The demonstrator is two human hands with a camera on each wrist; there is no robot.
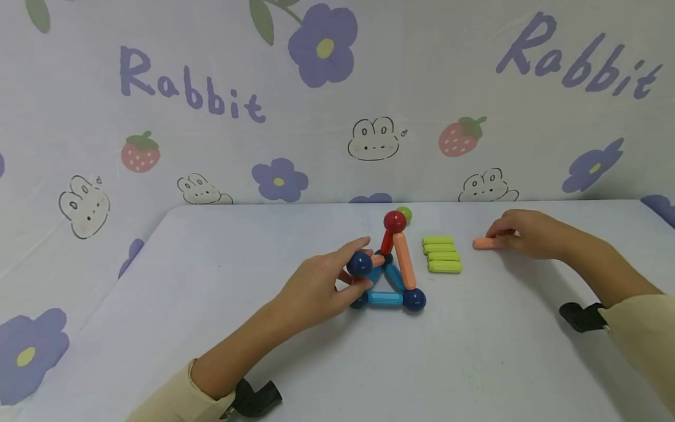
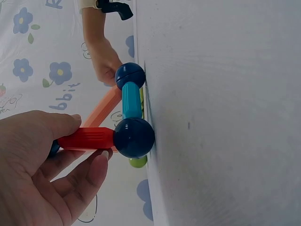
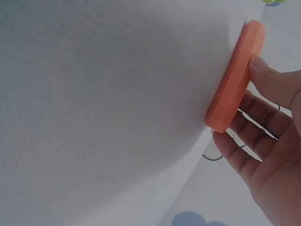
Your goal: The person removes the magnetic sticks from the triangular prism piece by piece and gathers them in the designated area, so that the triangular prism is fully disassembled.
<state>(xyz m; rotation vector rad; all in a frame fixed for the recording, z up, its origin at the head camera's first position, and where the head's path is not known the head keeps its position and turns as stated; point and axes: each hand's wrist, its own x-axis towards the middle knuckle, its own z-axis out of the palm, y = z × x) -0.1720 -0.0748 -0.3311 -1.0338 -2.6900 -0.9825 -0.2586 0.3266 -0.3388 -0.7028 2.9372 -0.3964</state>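
Note:
My left hand [image 1: 316, 287] is at the left side of a structure of rods and balls, its thumb and fingers pinching a red rod [image 2: 89, 138]. That rod joins a dark blue ball [image 2: 134, 137] at the base. Another dark blue ball [image 1: 360, 264] sits at the held rod's upper end. Blue rods [image 1: 385, 299] form a triangular base, with a red ball [image 1: 395, 222] on top and a slanting orange rod [image 1: 405, 261] below it. Over on the right, my right hand [image 1: 532, 234] pinches a loose orange rod [image 3: 236, 77] at the white tabletop.
Several yellow-green rods [image 1: 444, 257] lie in a stack of rows between the structure and my right hand. A green ball [image 1: 404, 214] stands behind the red one. A printed cloth [image 1: 316, 117] hangs at the table's back edge.

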